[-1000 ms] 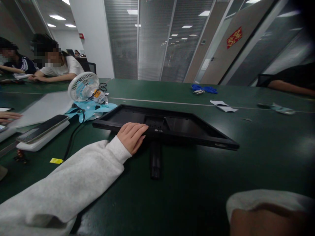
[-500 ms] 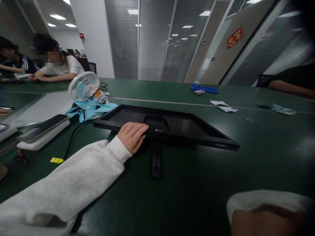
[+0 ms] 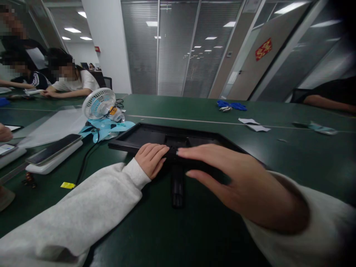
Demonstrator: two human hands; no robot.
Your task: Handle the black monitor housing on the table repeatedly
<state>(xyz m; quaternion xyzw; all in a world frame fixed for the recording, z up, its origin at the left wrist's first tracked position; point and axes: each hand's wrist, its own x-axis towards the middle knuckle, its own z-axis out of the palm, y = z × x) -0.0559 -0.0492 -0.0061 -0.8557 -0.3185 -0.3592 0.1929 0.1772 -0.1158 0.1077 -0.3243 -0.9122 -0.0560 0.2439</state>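
A black LG monitor (image 3: 133,143) lies tilted on the table, its near edge toward me and the LG logo now covered. From under that edge a black stand neck (image 3: 177,189) points toward me. My left hand (image 3: 151,157) is closed on the near edge, left of the neck, fingers over the top and pressed together. Right of it, my right hand (image 3: 222,167) reaches across the monitor's right part, slightly blurred. Its thumb and fingers are apart, the fingertips by the middle of the near edge; whether they touch is unclear.
Left of the monitor are a white fan (image 3: 99,104), light-blue plastic pieces (image 3: 111,129) and a black cable (image 3: 83,163) with a yellow tag. A phone (image 3: 55,148) rests on a white box. Blue gloves (image 3: 232,106) and white papers (image 3: 254,124) lie beyond. Other people sit around the table.
My right hand has come up from the lower right corner to the monitor's near edge, with thumb and fingers apart. My left hand keeps its hold. The view has shifted slightly.
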